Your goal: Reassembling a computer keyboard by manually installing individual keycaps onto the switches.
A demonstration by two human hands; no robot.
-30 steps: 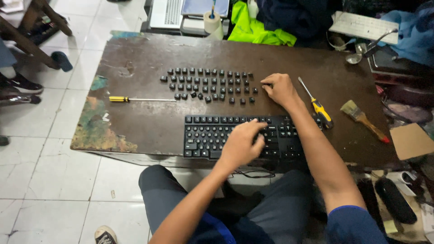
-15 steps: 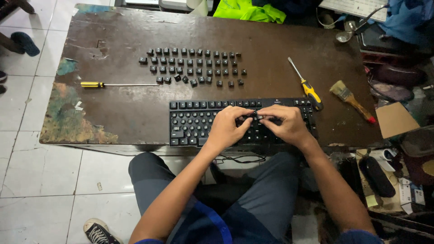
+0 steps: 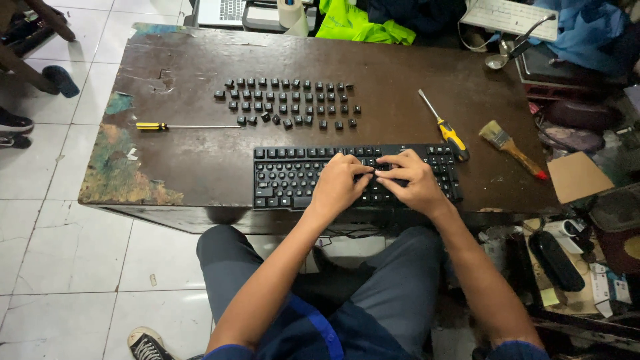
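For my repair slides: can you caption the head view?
Both hands, left and right, press on a black keyboard beside rows of loose keycaps on a worn table.

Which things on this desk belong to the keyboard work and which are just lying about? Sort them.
In use:
- black computer keyboard
- rows of loose black keycaps
- left hand and right hand, both on the keyboard

Lying about:
- long yellow-handled screwdriver
- short yellow-and-black screwdriver
- wooden-handled paintbrush
- bright green cloth

One head-worn view looks steeply down from close above the brown table [image 3: 200, 167], facing its far edge; the cluttered right margin seems partly cropped
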